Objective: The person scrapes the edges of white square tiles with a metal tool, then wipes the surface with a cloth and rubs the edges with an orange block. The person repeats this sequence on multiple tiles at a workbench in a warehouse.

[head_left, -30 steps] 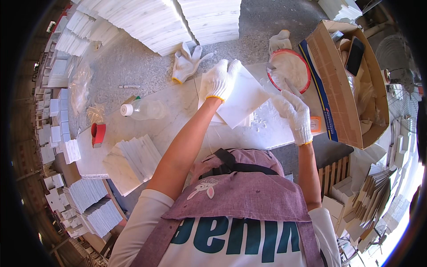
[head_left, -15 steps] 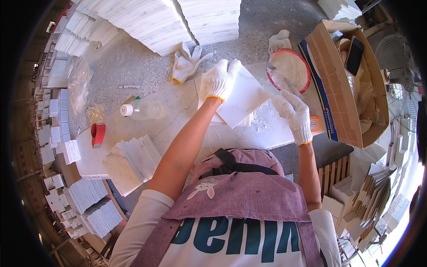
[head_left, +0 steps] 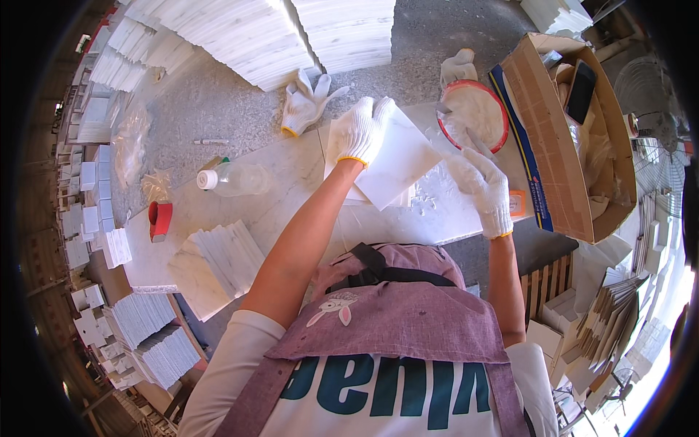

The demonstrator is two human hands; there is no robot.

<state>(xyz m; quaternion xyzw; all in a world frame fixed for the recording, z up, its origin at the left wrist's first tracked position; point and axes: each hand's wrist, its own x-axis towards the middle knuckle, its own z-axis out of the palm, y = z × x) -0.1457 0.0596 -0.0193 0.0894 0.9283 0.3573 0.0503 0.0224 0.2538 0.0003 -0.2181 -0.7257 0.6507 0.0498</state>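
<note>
My left hand (head_left: 360, 132), in a white knitted glove with a yellow cuff, lies with its fingers stretched out on a square white marble-look tile (head_left: 405, 162). That tile rests askew over another pale piece on the work slab. Gloved as well, my right hand (head_left: 483, 191) is to the right of the tile, just in front of a red-rimmed tub (head_left: 504, 120) of whitish paste. Its fingers are closed around what looks like a thin grey scraper (head_left: 475, 140) that reaches into the tub; the grip itself is partly hidden.
A cardboard box (head_left: 542, 124) with a phone and plastic bags stands at right. Tall tile stacks (head_left: 240, 36) line the far side. A spare glove (head_left: 304, 103), clear bottle (head_left: 240, 179), red tape roll (head_left: 159, 221) and smaller tile stack (head_left: 218, 266) are leftward.
My right hand has shifted very slightly at the tub. My left hand and the tile stay where they were.
</note>
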